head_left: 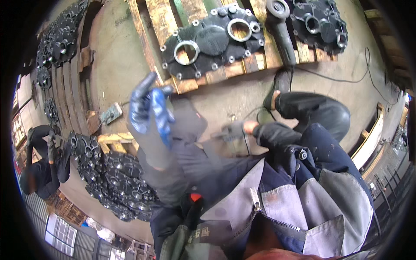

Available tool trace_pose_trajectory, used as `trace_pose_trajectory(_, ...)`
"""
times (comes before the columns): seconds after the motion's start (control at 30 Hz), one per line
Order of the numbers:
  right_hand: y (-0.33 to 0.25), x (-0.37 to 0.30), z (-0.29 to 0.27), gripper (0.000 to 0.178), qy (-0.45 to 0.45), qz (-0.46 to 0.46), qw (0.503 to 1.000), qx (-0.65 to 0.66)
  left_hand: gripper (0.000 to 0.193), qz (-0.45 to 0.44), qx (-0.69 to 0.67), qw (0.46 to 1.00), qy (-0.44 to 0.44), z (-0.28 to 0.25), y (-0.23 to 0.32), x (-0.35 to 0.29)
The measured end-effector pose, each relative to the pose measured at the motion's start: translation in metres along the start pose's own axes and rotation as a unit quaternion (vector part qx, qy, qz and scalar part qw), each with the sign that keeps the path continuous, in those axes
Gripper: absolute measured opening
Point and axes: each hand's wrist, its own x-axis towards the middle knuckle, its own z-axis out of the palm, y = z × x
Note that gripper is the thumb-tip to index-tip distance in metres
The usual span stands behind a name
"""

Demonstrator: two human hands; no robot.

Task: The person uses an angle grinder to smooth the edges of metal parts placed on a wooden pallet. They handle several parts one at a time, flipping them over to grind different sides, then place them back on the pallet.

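Note:
My left hand (151, 110), in a blue and dark glove, is raised over the floor by the near left corner of a wooden pallet (187, 85). Its fingers are apart and I see nothing in them. Blurred by motion, my right hand (234, 133) in a grey glove hovers low beside my bent knee; its fingers are too smeared to read. A black metal housing cover (211, 40) with two large machined rings and bolt holes around its rim lies on the pallet. To its right rests a dark corded angle grinder (282, 41).
Another black cover (320, 26) lies right of the grinder. A cable (338, 78) trails across the floor. Stacked black covers (117, 177) stand at lower left, more (58, 45) at upper left. A small pale-blue box (111, 113) sits on the floor. A co-worker (47, 160) is at far left.

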Motion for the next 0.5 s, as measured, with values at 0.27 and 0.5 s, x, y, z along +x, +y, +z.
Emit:
trace_pose_trajectory(0.27, -0.013, -0.022, 0.036, 0.063, 0.220, -0.054, 0.953, -0.200, 0.036, 0.078, 0.045, 0.996, 0.030, -0.039, -0.033, -0.039)
trace_pose_trajectory(0.5, -0.005, -0.051, 0.045, 0.062, 0.287, -0.097, 0.926, -0.225, 0.036, 0.091, 0.023, 0.995, 0.035, -0.037, -0.038, -0.040)
